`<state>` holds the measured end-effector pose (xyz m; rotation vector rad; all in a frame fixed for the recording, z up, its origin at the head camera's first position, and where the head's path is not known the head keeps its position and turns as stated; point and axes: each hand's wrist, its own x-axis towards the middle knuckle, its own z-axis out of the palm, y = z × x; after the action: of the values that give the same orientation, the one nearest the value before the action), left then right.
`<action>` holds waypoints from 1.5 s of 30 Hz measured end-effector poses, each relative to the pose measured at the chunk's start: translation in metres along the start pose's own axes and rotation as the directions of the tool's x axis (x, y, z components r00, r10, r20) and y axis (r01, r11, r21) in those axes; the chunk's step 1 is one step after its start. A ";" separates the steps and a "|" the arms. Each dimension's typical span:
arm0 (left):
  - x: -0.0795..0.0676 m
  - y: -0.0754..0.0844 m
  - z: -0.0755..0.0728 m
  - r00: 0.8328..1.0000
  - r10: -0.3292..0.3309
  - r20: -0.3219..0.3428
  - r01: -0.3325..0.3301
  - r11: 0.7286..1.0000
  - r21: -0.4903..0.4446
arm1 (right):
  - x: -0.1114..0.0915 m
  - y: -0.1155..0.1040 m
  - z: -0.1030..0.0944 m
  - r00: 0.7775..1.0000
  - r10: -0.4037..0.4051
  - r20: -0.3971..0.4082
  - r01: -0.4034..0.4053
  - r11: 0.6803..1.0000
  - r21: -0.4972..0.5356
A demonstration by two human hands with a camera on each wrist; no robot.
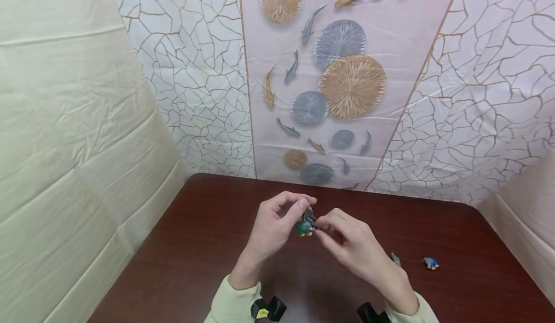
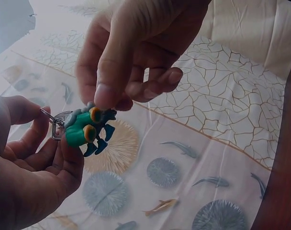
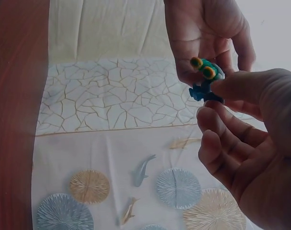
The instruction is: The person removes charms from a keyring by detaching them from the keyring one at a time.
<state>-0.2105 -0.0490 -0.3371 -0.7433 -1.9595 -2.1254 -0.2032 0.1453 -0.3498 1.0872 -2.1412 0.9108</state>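
A small keychain figurine (image 1: pixel 306 226), green with two orange-tipped stubs and dark blue projecting parts, is held up between both hands over the table. My left hand (image 1: pixel 273 224) grips it on the metal ring side; the metal ring (image 2: pixel 54 123) shows by those fingers in the left wrist view. From the other side, my right hand (image 1: pixel 353 241) pinches the figurine's dark part with thumb and forefinger. In the right wrist view the green stubs (image 3: pixel 203 68) point away from the right hand (image 3: pixel 260 139), and its fingertips hide part of the figurine.
On the dark red-brown table (image 1: pixel 182 255), a small blue figurine (image 1: pixel 430 263) lies to the right. A greyish-green small object (image 1: pixel 395 259) is partly hidden by the right wrist. A patterned cloth (image 1: pixel 321 135) hangs behind the table, and a cream cloth (image 1: pixel 78 120) at left.
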 end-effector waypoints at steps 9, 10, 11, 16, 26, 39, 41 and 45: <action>0.000 -0.002 0.000 1.000 0.005 -0.005 -0.005 1.000 0.010 | -0.002 -0.003 -0.008 1.000 0.019 -0.012 -0.019 1.000 0.018; 0.000 -0.002 0.001 1.000 0.005 -0.006 -0.005 1.000 0.011 | -0.002 -0.003 -0.009 1.000 0.030 -0.006 -0.030 0.999 0.022; 0.000 -0.002 0.001 1.000 0.006 -0.008 -0.006 1.000 0.012 | -0.002 -0.004 -0.010 0.999 0.045 0.004 -0.045 0.999 0.029; -0.001 -0.002 0.002 1.000 0.007 -0.017 -0.006 0.999 0.033 | -0.003 -0.010 -0.013 0.992 0.110 0.061 -0.116 0.988 0.103; 0.000 -0.003 0.004 1.000 0.014 -0.023 -0.013 0.997 0.074 | -0.004 -0.015 -0.010 0.981 0.185 0.060 -0.195 0.944 0.267; 0.000 -0.003 0.004 1.000 0.005 -0.012 -0.004 0.998 0.062 | 0.005 -0.022 0.004 0.936 0.341 0.089 -0.350 0.863 0.364; 0.000 -0.003 0.004 1.000 0.003 -0.006 -0.003 0.998 0.058 | 0.007 -0.023 0.007 0.926 0.370 0.070 -0.371 0.863 0.342; 0.000 -0.003 0.004 1.000 0.000 -0.004 0.000 0.998 0.060 | 0.008 -0.023 0.011 0.921 0.390 0.022 -0.381 0.885 0.266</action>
<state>-0.2105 -0.0452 -0.3397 -0.7282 -2.0117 -2.0564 -0.1902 0.1227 -0.3432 0.7624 -2.2986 1.4240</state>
